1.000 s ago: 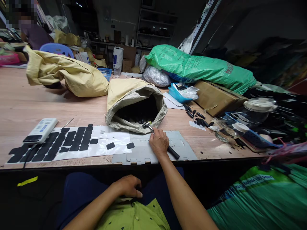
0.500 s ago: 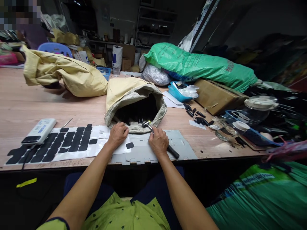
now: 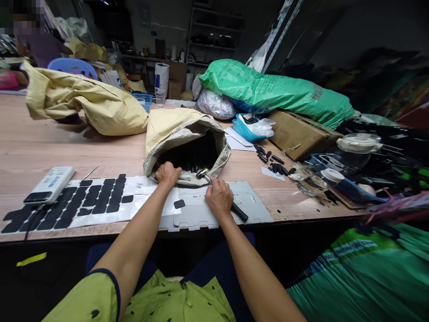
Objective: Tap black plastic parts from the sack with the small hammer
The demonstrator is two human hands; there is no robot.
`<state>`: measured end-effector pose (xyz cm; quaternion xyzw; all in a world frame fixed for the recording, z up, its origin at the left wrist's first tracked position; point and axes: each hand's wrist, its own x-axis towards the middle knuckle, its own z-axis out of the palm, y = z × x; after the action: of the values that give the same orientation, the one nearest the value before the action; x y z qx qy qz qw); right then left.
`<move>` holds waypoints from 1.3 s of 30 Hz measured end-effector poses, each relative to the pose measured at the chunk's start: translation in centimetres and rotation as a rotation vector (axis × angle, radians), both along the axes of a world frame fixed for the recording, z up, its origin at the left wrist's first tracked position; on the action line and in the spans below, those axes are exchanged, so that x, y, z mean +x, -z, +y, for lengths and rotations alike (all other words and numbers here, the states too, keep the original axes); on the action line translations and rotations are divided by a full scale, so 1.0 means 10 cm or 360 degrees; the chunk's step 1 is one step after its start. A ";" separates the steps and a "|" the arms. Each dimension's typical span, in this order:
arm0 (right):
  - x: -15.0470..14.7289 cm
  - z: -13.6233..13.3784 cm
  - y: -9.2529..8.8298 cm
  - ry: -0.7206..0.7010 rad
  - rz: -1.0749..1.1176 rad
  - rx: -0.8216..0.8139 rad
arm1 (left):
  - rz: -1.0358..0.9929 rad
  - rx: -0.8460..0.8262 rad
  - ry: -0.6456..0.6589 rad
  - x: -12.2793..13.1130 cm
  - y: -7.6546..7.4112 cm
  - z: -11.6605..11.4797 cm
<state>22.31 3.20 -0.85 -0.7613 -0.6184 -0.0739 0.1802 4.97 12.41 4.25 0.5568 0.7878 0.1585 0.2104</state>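
Note:
My left hand (image 3: 168, 173) is at the left part of the mouth of an open yellow sack (image 3: 170, 120), its fingers curled at the rim; what they hold, if anything, is hidden. My right hand (image 3: 219, 196) is closed around the shaft of a small hammer (image 3: 239, 212), whose metal head rests near the lower rim of the sack. Dark pieces show inside the sack. Beneath my right hand lies a grey board (image 3: 254, 203). A white sheet with black rounded stickers (image 3: 114, 200) lies to the left, and one loose black sticker (image 3: 179, 204) sits between my hands.
A white power strip (image 3: 50, 184) lies at the left. Behind are another yellow sack (image 3: 110, 112), a blue bowl (image 3: 250, 129), a cardboard box (image 3: 298, 134) and a green sack (image 3: 268, 89). Small black parts (image 3: 279, 168) lie at the right. A person (image 3: 42, 47) is far left.
My left hand has moved forward from the lower rim into the mouth of the sack. My right hand still holds the hammer. The view has shifted slightly.

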 end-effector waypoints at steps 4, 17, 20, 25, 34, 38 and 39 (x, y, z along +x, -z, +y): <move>0.00 0.00 -0.01 -0.0007 0.0017 0.0011 | -0.0156 0.0270 0.0119 -0.08 -0.07 -0.19; -0.01 -0.01 -0.04 -0.0005 0.0019 -0.0020 | -0.0062 0.0472 0.1049 0.09 0.24 -0.92; -0.01 -0.01 -0.04 -0.0008 0.0018 -0.0018 | -0.0119 0.0491 0.1043 0.10 0.35 -0.89; 0.00 -0.01 -0.04 -0.0007 0.0032 -0.0034 | -0.0182 0.0507 0.0997 0.09 0.40 -0.90; 0.01 -0.01 -0.03 -0.0004 0.0064 -0.0035 | -0.0367 0.0597 0.0877 0.06 0.43 -0.93; 0.06 0.00 -0.12 -0.0030 0.0317 -0.0089 | -0.0392 0.0579 0.0909 0.05 0.43 -0.91; 0.08 -0.01 -0.16 -0.0049 0.0412 -0.0067 | -0.0399 0.0573 0.0912 0.05 0.44 -0.91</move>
<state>23.07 3.11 0.70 -0.7584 -0.6031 0.0409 0.2436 5.49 3.34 -0.11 0.7594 0.5272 0.2964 0.2398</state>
